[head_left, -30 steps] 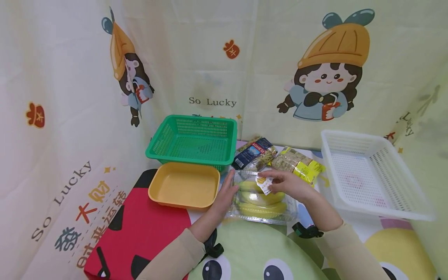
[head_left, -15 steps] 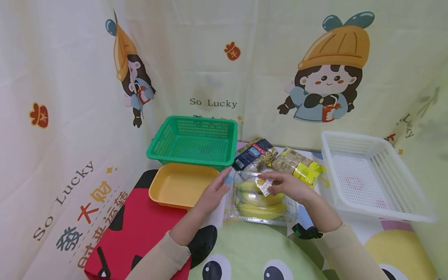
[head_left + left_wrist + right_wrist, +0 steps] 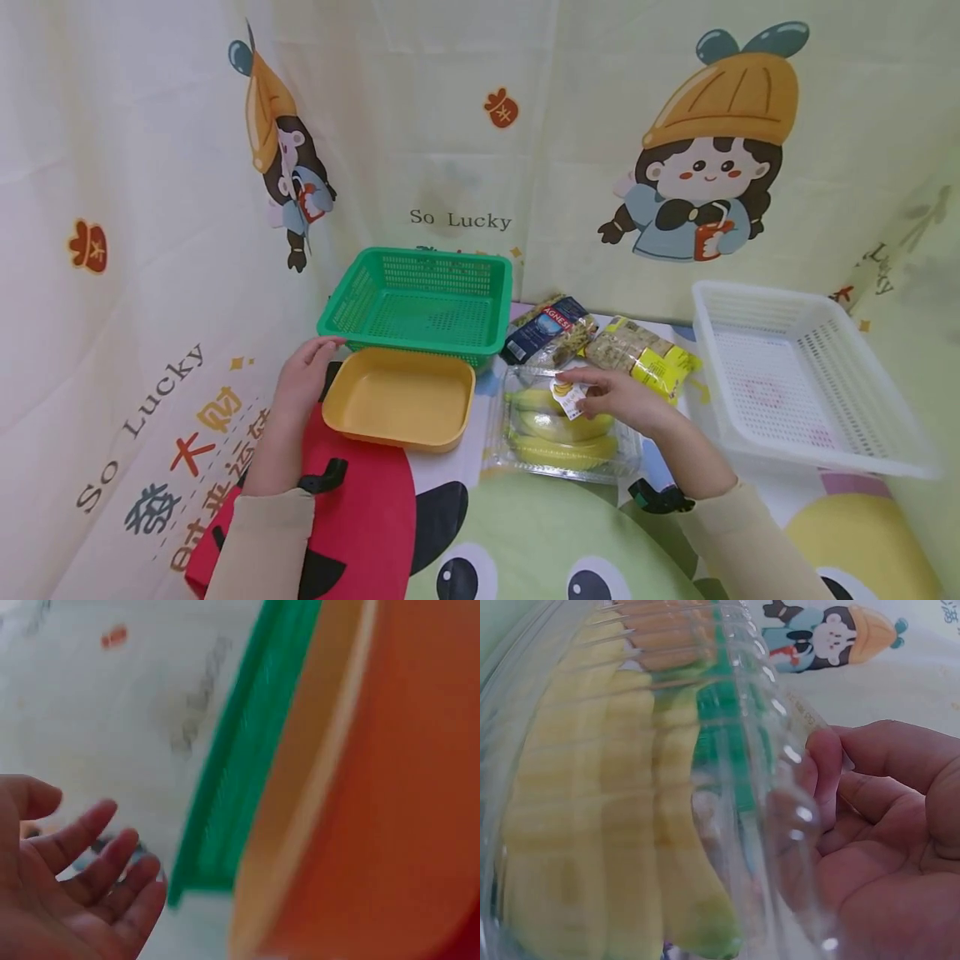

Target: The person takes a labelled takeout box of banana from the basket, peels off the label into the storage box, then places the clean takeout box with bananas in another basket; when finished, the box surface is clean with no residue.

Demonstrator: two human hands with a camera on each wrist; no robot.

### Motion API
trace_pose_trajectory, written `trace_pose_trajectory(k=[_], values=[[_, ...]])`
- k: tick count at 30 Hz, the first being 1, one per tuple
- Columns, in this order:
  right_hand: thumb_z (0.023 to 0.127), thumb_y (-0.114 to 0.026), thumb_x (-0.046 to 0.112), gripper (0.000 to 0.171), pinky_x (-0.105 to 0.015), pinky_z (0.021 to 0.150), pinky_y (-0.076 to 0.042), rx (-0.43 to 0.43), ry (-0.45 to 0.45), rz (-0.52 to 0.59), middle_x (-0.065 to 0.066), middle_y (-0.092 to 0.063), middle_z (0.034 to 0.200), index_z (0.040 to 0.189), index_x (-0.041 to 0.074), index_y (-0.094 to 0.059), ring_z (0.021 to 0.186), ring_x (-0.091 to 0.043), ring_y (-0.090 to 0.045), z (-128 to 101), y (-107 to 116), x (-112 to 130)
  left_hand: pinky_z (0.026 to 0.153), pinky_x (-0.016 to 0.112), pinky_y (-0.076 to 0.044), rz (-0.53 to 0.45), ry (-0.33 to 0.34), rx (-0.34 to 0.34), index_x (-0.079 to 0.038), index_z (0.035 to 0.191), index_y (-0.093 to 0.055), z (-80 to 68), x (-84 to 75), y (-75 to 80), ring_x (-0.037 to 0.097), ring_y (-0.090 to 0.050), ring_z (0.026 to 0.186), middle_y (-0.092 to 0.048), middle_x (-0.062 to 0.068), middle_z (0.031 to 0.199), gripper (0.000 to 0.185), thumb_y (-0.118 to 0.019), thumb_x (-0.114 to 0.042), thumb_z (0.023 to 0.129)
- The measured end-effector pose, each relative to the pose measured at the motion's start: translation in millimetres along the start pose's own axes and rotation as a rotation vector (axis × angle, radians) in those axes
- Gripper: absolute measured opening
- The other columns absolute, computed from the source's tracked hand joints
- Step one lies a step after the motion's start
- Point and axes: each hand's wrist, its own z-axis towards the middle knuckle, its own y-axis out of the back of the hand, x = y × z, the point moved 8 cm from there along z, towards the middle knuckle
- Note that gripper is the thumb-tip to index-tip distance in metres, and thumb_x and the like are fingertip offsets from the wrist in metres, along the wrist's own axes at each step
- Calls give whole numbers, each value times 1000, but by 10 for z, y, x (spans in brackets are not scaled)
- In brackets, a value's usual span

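Observation:
My right hand [image 3: 618, 398] pinches a small white card with a banana picture [image 3: 567, 396] over a clear plastic box [image 3: 501, 454]. In the right wrist view the card [image 3: 808, 718] is seen nearly edge-on between thumb and fingers, beside the ribbed box wall. Several yellow bananas [image 3: 564, 451] lie inside the box. My left hand [image 3: 300, 379] is at the left of a yellow tray [image 3: 397, 400] and a green basket [image 3: 414, 337]. Loosely bent and holding nothing, the left fingers [image 3: 101, 821] are apart from the tray in the left wrist view.
Behind the box lie a dark-labelled AGNESI pasta bag [image 3: 551, 332] and a yellow-labelled bag of pale contents [image 3: 640, 354]. A white perforated basket [image 3: 795, 375] stands at right. Printed curtains [image 3: 450, 125] hang behind and at the left of the patterned tablecloth [image 3: 375, 500].
My left hand has let go of the left side of the banana box and moved left across the yellow tray to its far side. The right hand stays at the card.

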Motion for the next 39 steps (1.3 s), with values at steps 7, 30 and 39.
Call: trace_pose_trajectory(k=[7,30,39], values=[[95,-63,13,47,-33,86,-57,3,22,-3,-10,-45,151,141,20,-56,103,-26,-63,5,-11,-5,120,55,-26,-122,90,154,-12,157,-26,234,660,33,40,-26,147,-28,18,161,59,-32,-43,107],[94,-65,15,47,-34,85,-57,4,16,-11,-11,-45,151,140,21,-57,98,-28,-65,20,-8,-23,96,9,-44,-644,59,364,-22,160,-15,213,750,-571,17,-25,143,-7,4,167,61,-25,-6,103],[94,-65,15,47,-34,86,-57,10,20,-13,-10,-46,150,140,21,-57,99,-27,-64,25,4,-16,97,12,-45,-695,36,398,-19,160,-16,228,731,-691,10,-35,133,-10,3,165,61,-25,-3,101]])
